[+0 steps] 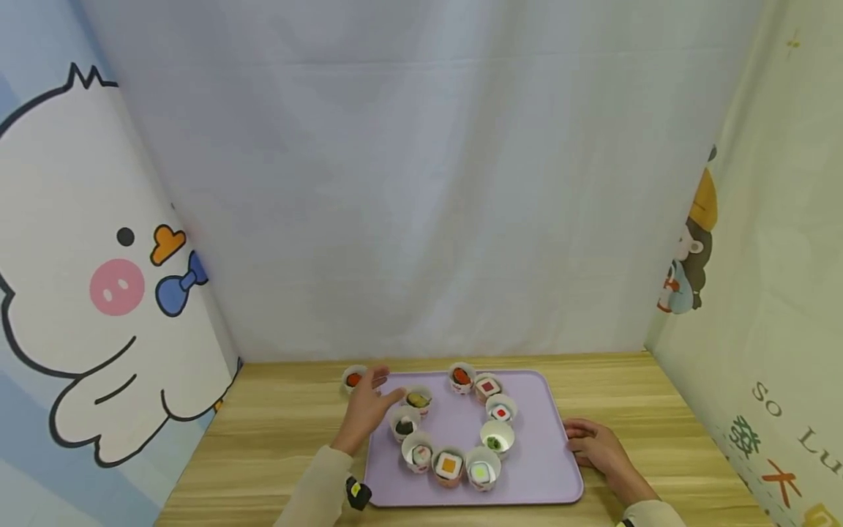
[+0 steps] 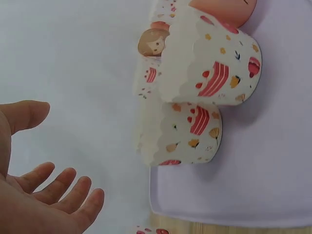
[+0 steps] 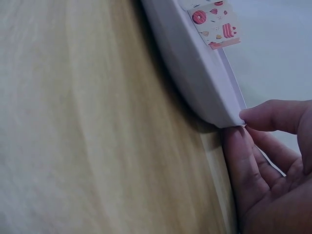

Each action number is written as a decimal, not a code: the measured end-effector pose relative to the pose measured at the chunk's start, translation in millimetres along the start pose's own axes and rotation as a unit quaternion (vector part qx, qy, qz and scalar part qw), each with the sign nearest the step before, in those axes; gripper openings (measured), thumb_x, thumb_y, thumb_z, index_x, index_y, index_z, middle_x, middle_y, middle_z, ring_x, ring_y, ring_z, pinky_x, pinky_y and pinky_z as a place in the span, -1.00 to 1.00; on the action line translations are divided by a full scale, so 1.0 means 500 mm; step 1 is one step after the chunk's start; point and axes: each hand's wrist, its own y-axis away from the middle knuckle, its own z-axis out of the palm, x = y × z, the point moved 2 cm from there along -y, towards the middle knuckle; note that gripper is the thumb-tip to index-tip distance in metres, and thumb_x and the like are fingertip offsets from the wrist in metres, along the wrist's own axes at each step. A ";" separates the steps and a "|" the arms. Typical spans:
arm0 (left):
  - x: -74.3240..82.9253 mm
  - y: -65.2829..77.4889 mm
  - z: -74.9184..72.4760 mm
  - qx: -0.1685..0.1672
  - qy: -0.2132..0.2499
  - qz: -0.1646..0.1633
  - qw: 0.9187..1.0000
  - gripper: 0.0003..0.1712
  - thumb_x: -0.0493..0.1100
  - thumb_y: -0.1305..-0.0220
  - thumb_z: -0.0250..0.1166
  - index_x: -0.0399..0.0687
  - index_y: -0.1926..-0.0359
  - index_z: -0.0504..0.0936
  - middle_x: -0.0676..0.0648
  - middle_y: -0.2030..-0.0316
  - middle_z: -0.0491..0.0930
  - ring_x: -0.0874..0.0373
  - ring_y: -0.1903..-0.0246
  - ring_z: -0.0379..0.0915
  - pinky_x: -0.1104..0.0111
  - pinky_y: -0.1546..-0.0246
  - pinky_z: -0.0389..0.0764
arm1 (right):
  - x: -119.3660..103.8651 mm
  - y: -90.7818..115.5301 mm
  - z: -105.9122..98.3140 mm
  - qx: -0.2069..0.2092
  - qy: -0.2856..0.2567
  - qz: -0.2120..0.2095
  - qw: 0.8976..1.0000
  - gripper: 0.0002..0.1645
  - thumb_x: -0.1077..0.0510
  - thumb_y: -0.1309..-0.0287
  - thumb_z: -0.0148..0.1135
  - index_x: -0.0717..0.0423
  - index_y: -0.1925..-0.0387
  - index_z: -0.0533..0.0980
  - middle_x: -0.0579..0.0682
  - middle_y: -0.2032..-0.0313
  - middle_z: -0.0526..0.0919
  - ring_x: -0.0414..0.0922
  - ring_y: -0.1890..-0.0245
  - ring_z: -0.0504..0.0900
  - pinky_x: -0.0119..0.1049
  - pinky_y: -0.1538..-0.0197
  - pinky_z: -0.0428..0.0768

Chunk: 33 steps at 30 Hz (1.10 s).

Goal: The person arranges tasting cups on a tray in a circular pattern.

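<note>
My left hand (image 1: 364,411) hovers over the left edge of a lilac tray (image 1: 540,446), its fingers spread and holding nothing. Close by its fingertips, on the table beyond the tray, stands a paper cup (image 1: 353,378) with an orange-red topped piece in it. Just right of the thumb is a cup with a yellowish piece (image 1: 418,400). Cake-patterned paper cups (image 2: 195,131) show beside the open palm in the left wrist view. On the right, my right hand (image 1: 598,448) pinches the tray's rim (image 3: 219,92), thumb on top and fingers against its outer side.
Several more cups with sushi-like pieces curve round the tray, among them an orange-topped one (image 1: 448,467) at the front and a red-topped one (image 1: 462,378) at the back. The wooden table (image 1: 263,439) ends at a pale curtain (image 1: 421,219); printed cloths hang at both sides.
</note>
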 end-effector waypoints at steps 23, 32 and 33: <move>-0.049 -0.034 -0.089 0.086 0.029 -0.011 0.996 -0.31 -0.19 -0.22 0.36 -0.18 -0.33 0.31 -0.32 -0.32 0.33 -0.30 -0.29 0.30 -0.08 -0.25 0.44 | 0.002 -0.005 -0.003 0.008 0.008 -0.004 1.000 -0.38 0.38 0.00 0.27 0.35 -0.18 0.46 -0.04 0.23 0.63 -0.20 0.33 0.61 -0.30 0.32 0.65; -0.084 -0.047 -0.106 0.113 0.014 -0.021 0.993 -0.23 -0.19 -0.22 0.36 -0.20 -0.38 0.23 -0.33 -0.38 0.24 -0.26 -0.39 0.14 -0.07 -0.38 0.26 | 0.003 -0.005 -0.002 0.006 0.006 -0.005 1.000 -0.39 0.38 0.02 0.27 0.37 -0.17 0.47 -0.05 0.25 0.63 -0.21 0.34 0.61 -0.30 0.33 0.66; -0.088 -0.049 -0.106 0.115 0.017 -0.021 0.993 -0.23 -0.21 -0.21 0.36 -0.22 -0.38 0.23 -0.35 -0.38 0.24 -0.25 -0.40 0.13 -0.07 -0.38 0.25 | 0.002 -0.005 -0.002 0.006 0.007 -0.005 1.000 -0.38 0.38 0.02 0.27 0.37 -0.17 0.47 -0.06 0.26 0.63 -0.21 0.34 0.61 -0.30 0.33 0.65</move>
